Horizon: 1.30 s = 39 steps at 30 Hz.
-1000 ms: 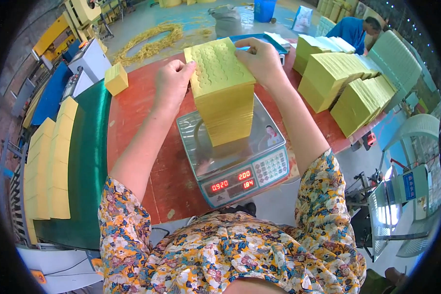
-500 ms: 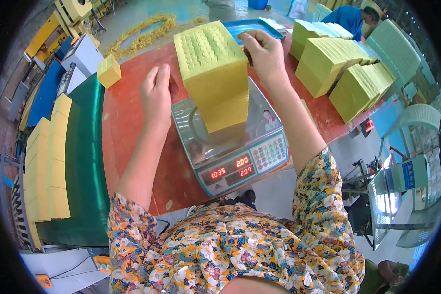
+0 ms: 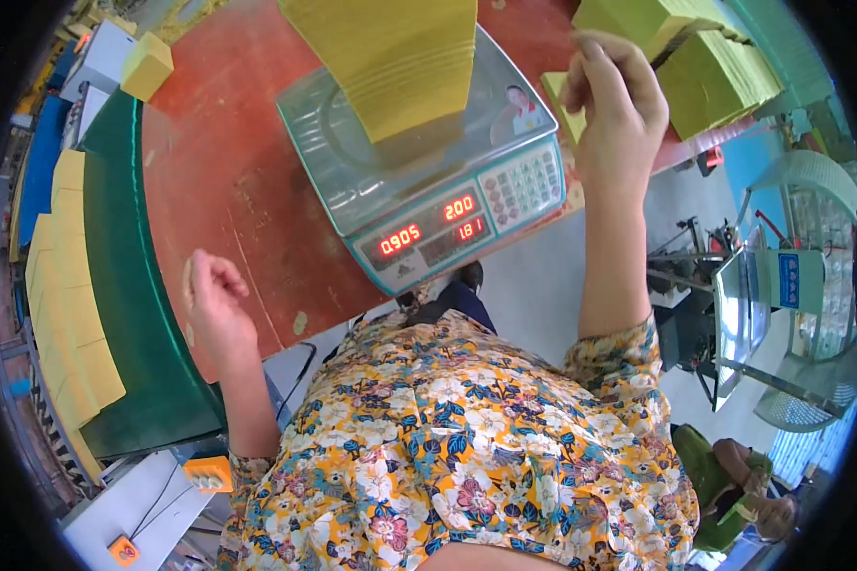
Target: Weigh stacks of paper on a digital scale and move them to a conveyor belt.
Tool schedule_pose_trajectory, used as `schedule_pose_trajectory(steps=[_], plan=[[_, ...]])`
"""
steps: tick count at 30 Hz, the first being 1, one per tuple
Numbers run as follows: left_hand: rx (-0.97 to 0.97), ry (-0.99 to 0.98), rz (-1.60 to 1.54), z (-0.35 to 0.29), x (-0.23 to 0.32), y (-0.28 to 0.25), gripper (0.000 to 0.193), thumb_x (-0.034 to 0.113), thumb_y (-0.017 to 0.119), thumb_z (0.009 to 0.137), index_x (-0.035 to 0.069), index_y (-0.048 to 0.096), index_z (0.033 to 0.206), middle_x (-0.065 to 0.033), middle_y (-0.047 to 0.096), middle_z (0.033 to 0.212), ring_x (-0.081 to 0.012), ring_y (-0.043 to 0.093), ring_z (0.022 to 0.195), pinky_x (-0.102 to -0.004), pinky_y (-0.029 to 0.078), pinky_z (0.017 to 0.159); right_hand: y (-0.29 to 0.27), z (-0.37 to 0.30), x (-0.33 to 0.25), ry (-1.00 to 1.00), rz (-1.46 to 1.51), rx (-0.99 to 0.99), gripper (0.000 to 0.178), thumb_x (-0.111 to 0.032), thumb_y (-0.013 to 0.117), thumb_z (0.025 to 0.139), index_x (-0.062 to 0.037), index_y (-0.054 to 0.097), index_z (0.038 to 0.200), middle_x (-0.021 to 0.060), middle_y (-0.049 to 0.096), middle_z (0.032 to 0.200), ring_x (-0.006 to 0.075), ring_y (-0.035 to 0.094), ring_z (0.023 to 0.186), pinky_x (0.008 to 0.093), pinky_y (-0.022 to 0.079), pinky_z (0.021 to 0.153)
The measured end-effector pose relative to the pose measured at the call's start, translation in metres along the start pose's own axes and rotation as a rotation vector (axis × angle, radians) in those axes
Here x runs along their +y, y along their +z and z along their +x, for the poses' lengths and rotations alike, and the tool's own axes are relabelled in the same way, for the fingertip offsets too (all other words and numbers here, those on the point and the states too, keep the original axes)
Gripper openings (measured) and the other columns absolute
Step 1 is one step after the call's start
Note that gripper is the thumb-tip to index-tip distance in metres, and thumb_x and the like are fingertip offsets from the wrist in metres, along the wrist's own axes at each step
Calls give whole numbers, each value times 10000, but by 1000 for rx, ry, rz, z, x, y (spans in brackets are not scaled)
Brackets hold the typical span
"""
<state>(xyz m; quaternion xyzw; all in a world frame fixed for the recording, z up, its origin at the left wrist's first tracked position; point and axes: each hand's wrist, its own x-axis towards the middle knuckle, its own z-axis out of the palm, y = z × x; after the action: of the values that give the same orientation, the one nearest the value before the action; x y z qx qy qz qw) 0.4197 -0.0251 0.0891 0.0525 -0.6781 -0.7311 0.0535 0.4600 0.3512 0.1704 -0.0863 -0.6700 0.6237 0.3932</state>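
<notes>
A tall stack of yellow paper sheets [image 3: 400, 76] stands on the metal pan [image 3: 319, 157] of a digital scale [image 3: 533, 186]; its top runs out of view. My right hand [image 3: 624, 119] is raised at the scale's right side, clear of the stack. Its fingers curl in toward the thumb, and nothing shows in them. Beyond those fingers lies a smaller yellow paper piece [image 3: 557, 95]. Low on the left, over the edge of the red table [image 3: 229, 181], my left hand [image 3: 219, 309] hovers with loosely bent, parted fingers and nothing visible between them. Red digits glow on the scale's display [image 3: 428, 228].
More yellow paper stacks [image 3: 719, 81] stand at the table's far right. A yellow block [image 3: 148, 67] sits at the far left. Rows of yellow stacks [image 3: 71, 314] line the green surface [image 3: 148, 381] to the left. Another person [image 3: 733, 490] is at lower right.
My left hand has dropped away from the stack toward the near left. My right hand has moved off the stack's side to the right. The view has tilted nearer, and the display digits differ.
</notes>
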Motion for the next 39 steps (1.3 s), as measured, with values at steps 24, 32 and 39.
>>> schedule_pose_trajectory(steps=[24, 32, 39], plan=[[-195, 4, -110, 5, 7, 43, 317, 252, 506, 1007, 69, 517, 749, -54, 504, 645, -119, 451, 563, -261, 363, 512, -11, -65, 16, 132, 245, 94, 122, -78, 580, 964, 12, 662, 963, 5, 578, 678, 68, 509, 568, 223, 394, 536], [-236, 147, -34, 27, 24, 64, 309, 283, 478, 1012, 57, 553, 815, -61, 561, 728, -135, 516, 640, -281, 430, 606, -9, -49, 15, 215, 156, 59, 121, -62, 555, 964, 10, 650, 983, 6, 588, 713, 74, 530, 592, 234, 412, 552], [-298, -76, -331, 64, 11, 127, 501, 451, 448, 1014, 47, 490, 1308, -118, 556, 1266, -240, 510, 1200, -404, 406, 1010, 8, -13, 50, 253, 240, -152, 220, -131, 533, 990, 1, 646, 1127, 51, 674, 992, 132, 633, 935, 284, 497, 818]])
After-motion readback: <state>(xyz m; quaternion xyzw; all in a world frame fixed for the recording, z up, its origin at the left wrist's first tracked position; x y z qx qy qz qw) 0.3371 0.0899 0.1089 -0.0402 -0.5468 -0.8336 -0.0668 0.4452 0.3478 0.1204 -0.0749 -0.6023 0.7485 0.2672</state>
